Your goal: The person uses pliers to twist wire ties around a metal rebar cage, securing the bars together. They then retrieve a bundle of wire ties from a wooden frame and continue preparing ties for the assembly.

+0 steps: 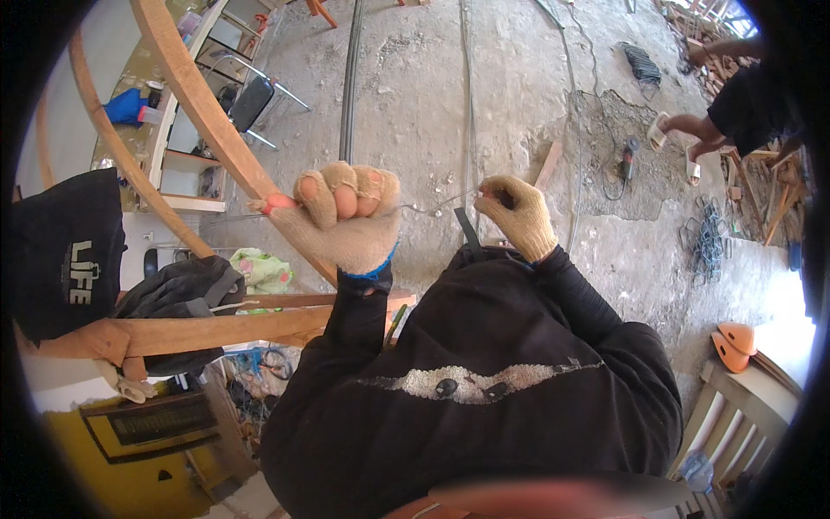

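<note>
A thin, bent wire point(430, 208) stretches between my two hands. My left hand point(346, 216), in a worn beige work glove with bare fingertips, is closed in a fist round one end, its thumb pointing left by a wooden beam. In a cream knit glove, my right hand point(517, 216) pinches the other end, thumb and forefinger curled together. Dark long rods point(350, 86) run from the far edge down to behind my left fist; whether the fist touches them I cannot tell. A dark strap-like strip point(467, 229) lies below the wire, near my shirt point(484, 329).
Curved wooden beams point(194, 95) rise at left, beside a black bag point(65, 251). On the rough floor lie an angle grinder point(628, 158), coiled blue cord point(711, 242) and a black coil point(641, 65). Another person point(735, 108) stands at far right near scrap wood.
</note>
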`<action>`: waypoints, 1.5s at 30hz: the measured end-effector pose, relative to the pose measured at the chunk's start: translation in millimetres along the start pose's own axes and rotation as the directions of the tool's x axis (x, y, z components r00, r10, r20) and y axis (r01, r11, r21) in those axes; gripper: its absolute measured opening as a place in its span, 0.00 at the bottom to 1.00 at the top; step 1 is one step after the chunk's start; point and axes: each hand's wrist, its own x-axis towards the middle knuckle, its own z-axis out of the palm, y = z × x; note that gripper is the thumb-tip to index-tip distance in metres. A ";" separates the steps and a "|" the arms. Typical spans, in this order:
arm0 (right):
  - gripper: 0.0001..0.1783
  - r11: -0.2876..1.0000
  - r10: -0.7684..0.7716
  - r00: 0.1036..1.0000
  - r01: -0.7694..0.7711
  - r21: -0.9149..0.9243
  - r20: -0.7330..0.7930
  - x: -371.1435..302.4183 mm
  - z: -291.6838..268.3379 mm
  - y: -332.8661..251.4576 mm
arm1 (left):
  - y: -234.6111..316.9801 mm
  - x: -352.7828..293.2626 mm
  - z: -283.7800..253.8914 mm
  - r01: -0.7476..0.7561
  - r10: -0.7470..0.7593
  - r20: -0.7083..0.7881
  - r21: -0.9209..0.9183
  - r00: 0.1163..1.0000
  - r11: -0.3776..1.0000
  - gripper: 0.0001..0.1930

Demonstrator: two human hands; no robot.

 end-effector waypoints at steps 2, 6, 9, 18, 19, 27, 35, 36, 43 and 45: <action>0.14 0.999 0.026 0.999 -0.027 0.035 0.025 -0.2 4.3 5.0 | -2.6 -3.5 1.2 0.017 -0.017 0.005 -0.032 1.000 0.999 0.35; 0.12 0.973 0.092 0.996 -0.094 0.209 0.019 -0.9 7.4 4.5 | -1.8 -7.4 6.4 -0.056 0.047 -0.080 -0.111 0.996 0.992 0.37; 0.10 0.919 0.058 0.998 -0.046 0.391 -0.017 0.2 5.0 1.6 | 1.9 -1.3 4.8 -0.073 0.074 0.004 -0.129 0.997 0.989 0.36; 0.13 0.861 -0.080 0.997 0.057 0.506 0.024 2.0 4.2 -1.6 | 41.5 11.5 21.8 -0.142 0.147 0.134 -0.050 0.980 0.989 0.30; 0.14 0.899 -0.108 0.993 0.074 0.432 0.053 1.7 4.9 -3.9 | 48.1 12.4 27.7 -0.182 0.183 0.104 -0.017 0.978 0.983 0.30; 0.16 0.975 -0.112 0.813 -0.021 0.221 0.572 -7.1 14.7 -26.3 | 70.1 39.2 59.8 -0.200 0.202 0.251 -0.034 0.947 0.979 0.27; 0.13 0.952 -0.040 0.917 -0.086 0.294 0.398 1.2 19.5 -41.6 | 51.4 43.3 47.4 -0.191 0.133 0.320 0.158 0.938 0.969 0.26; 0.13 0.958 -0.040 0.938 -0.062 0.279 0.346 3.9 18.6 -42.7 | 44.7 41.8 42.2 -0.180 0.127 0.296 0.158 0.947 0.971 0.26; 0.12 0.952 -0.182 0.979 0.153 0.264 0.088 22.7 17.9 -37.6 | -22.2 17.0 26.6 -0.151 0.228 -0.247 0.294 0.942 0.944 0.27; 0.11 0.952 -0.281 0.958 0.272 0.140 0.053 25.9 20.6 -36.5 | -33.0 12.4 22.5 -0.073 0.123 -0.231 0.215 0.965 0.974 0.27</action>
